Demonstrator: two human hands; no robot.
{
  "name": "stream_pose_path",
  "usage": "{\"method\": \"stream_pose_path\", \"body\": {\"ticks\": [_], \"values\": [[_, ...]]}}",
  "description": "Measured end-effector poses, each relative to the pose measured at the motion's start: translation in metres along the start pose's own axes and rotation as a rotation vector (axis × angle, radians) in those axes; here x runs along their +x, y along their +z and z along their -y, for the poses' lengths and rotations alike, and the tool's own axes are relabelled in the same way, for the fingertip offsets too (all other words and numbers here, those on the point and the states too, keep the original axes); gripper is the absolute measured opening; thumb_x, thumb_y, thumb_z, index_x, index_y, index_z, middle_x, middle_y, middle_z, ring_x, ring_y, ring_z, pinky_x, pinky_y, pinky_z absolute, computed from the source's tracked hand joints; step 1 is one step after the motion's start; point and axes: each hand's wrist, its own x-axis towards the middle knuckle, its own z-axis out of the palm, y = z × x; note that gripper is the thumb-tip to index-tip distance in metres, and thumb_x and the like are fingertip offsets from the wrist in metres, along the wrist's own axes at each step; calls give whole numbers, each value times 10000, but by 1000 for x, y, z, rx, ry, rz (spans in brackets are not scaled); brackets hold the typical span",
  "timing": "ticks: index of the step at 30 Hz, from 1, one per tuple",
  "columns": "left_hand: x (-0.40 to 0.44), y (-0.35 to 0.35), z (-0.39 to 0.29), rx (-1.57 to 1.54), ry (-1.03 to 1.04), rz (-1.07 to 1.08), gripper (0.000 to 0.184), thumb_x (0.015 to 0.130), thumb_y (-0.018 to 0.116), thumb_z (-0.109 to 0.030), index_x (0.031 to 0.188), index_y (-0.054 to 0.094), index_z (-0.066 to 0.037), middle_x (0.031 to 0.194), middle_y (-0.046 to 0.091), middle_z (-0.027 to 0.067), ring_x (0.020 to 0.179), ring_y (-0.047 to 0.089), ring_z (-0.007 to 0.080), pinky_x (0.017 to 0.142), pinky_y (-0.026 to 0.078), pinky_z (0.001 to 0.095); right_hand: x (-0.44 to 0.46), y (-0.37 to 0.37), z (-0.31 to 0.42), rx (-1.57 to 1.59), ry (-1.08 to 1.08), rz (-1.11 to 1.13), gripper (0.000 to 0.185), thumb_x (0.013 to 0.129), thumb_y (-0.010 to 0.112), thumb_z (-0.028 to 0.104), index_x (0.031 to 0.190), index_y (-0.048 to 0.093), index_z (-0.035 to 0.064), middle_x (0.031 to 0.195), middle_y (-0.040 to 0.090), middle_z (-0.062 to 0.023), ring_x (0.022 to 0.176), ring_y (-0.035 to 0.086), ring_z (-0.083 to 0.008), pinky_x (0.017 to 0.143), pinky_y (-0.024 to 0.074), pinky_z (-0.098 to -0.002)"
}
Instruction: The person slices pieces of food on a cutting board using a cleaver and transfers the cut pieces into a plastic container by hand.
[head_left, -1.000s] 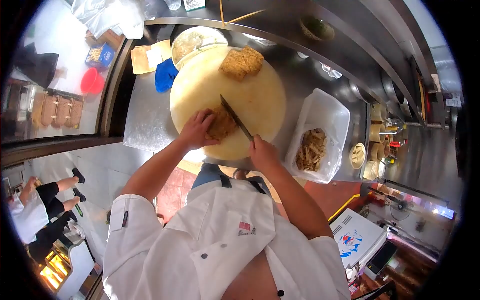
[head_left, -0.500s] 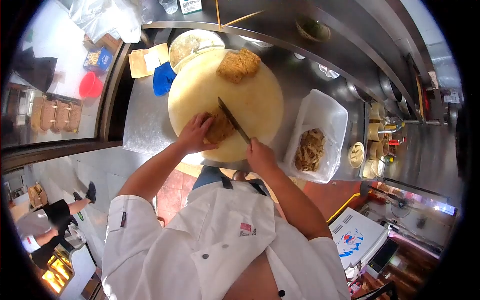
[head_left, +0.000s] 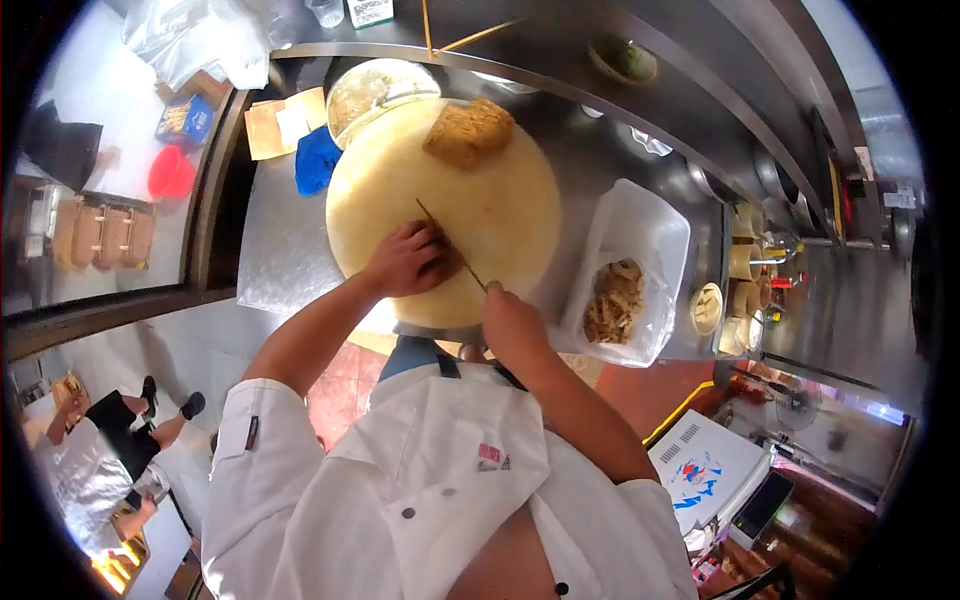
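Note:
A kitchen knife (head_left: pixel 455 248) is gripped in my right hand (head_left: pixel 513 320) at the near side of a round, pale chopping block (head_left: pixel 505 225). Its blade appears as a thin line, edge-on, pointing away and to the left. My left hand (head_left: pixel 408 260) lies just left of the blade with curled fingers, holding a brown piece of cooked meat on the block. That piece is mostly hidden beneath the hand. Farther back on the block rests a larger brown chunk of meat (head_left: pixel 470 133), apart from both hands.
Right of the block stands a white plastic bin (head_left: pixel 655 225) holding sliced brown pieces (head_left: pixel 615 300). A blue cloth (head_left: pixel 317 160) and a round lid-like board (head_left: pixel 380 85) lie behind left. A metal shelf edge (head_left: pixel 560 75) runs across the back. Another person (head_left: pixel 95 455) is at lower left.
My left hand has shifted onto the meat, its fingers now curled close to the knife. The blade has turned from showing its flat side to edge-on. The other person has moved.

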Motion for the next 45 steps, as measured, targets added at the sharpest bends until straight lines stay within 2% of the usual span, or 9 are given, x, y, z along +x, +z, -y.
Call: {"method": "stream_pose_path", "body": {"ticks": [4,11,18,21,27,33,39,42,45], "values": [[-3,8,6,14,37,-62,311,770,762,-247,1065,741,-150,1202,667,86,1182,577,373,986,520,459,-10,-15,4,-16,-1,43,154,984,515,146,1072,554,26,941,706,-242,881,692,-461,783,550,-557],[5,-2,-5,75,21,42,302,767,745,-257,1047,742,-142,1180,671,105,1182,577,388,995,519,472,35,31,-6,34,-108,-23,157,963,537,127,1075,561,20,979,713,-234,898,704,-448,782,567,-547],[-2,6,6,83,13,28,322,757,694,-215,1054,724,-94,1198,653,140,1178,576,405,985,518,486,21,-5,1,65,-4,83,141,926,580,88,1047,556,19,972,717,-224,898,715,-432,748,581,-521],[-4,6,6,58,35,20,347,743,682,-207,1060,712,-68,1203,644,159,1183,573,404,995,510,487,2,-11,0,-10,-114,107,147,936,567,118,1047,559,22,961,710,-251,889,717,-430,752,581,-524],[-1,0,2,79,5,52,380,732,672,-211,1074,698,-50,1207,637,174,1198,562,413,1024,492,490,43,36,-2,37,-99,-59,212,918,566,104,1106,554,7,945,708,-259,916,715,-431,778,578,-515],[-12,4,6,89,43,0,419,720,660,-208,1105,694,-45,1227,630,171,1198,555,420,1032,487,505,9,2,-3,38,-100,83,250,916,557,84,1150,547,-2,960,711,-251,916,708,-447,792,567,-524],[-6,-2,2,82,-11,87,432,716,653,-198,1117,697,-45,1223,632,170,1198,558,423,1032,491,498,36,42,-6,47,-149,-50,227,935,534,89,1141,546,-5,966,706,-250,899,708,-449,774,566,-536],[-8,-2,1,95,18,42,414,719,651,-190,1103,697,-41,1212,633,170,1190,561,421,1029,494,492,33,24,-6,96,-102,-44,206,951,517,121,1120,539,4,965,706,-246,886,705,-455,763,562,-547],[-13,-1,1,87,39,-18,397,726,657,-190,1090,698,-38,1204,634,167,1181,565,415,1024,497,487,9,10,0,44,-88,109,225,967,500,149,1139,554,14,984,712,-244,892,703,-458,772,565,-548]]}}
